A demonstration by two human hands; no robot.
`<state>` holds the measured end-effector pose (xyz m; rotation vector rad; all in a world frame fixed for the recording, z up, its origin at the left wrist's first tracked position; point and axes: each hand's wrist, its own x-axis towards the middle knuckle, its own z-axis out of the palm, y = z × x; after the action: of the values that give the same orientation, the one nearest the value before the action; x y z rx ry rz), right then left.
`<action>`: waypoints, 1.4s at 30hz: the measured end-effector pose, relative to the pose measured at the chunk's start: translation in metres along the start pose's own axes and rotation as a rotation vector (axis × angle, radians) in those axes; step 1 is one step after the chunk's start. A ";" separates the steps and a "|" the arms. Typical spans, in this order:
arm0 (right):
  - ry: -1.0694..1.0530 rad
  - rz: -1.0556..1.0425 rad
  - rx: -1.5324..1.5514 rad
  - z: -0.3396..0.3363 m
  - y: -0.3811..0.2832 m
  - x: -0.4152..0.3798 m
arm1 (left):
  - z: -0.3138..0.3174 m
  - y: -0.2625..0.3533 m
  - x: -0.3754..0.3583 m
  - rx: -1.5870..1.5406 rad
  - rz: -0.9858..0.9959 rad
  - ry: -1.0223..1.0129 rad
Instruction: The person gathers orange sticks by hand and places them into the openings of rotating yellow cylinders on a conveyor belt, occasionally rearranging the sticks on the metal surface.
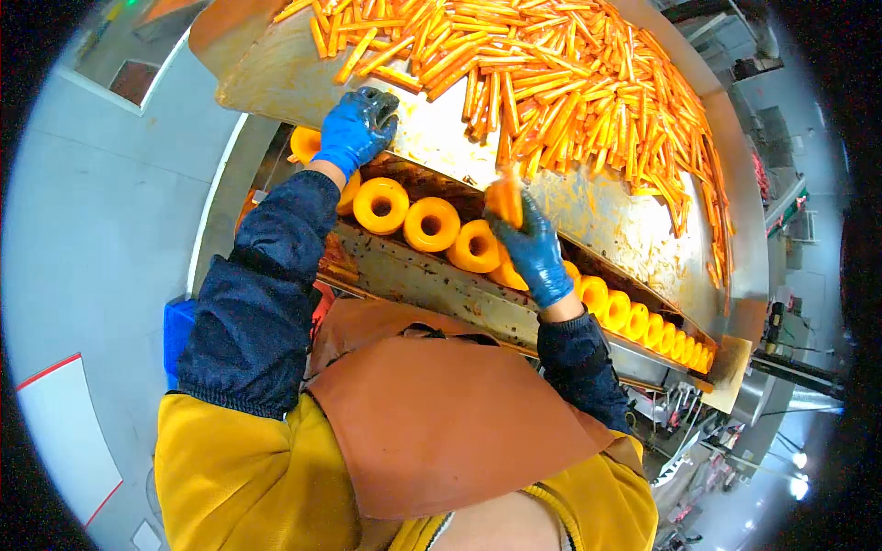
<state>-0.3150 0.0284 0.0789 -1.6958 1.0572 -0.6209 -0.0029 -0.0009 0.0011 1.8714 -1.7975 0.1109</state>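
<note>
Two hands [358, 127] [533, 246], perhaps several orange sticks [504, 204] in the right

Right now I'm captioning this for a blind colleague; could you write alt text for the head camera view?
A gloved right hand grips some orange sticks beside a row of orange rings. The gloved left hand is at the near edge of a metal tray bearing a large heap of similar sticks.

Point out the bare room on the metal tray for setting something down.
On the metal tray: the left end, beyond the left hand and beside the orange sticks; the smeared patch right of the right hand, between sticks and near edge. Crowded: the tray's far middle, heaped with sticks.
</note>
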 end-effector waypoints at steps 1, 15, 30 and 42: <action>0.050 0.044 0.244 0.004 0.001 0.000 | 0.002 -0.001 0.000 -0.012 -0.008 0.007; 0.137 0.225 0.589 0.046 0.018 -0.004 | 0.002 0.000 0.002 0.011 0.006 0.007; 0.154 0.083 0.617 0.067 0.024 0.021 | 0.000 0.001 0.003 0.002 -0.035 -0.032; 0.056 -0.423 -0.522 -0.027 0.011 0.049 | -0.012 0.008 0.003 -0.025 -0.019 -0.037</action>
<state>-0.3171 -0.0284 0.0752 -2.4075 0.9552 -0.6980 -0.0068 0.0020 0.0145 1.8843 -1.7963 0.0472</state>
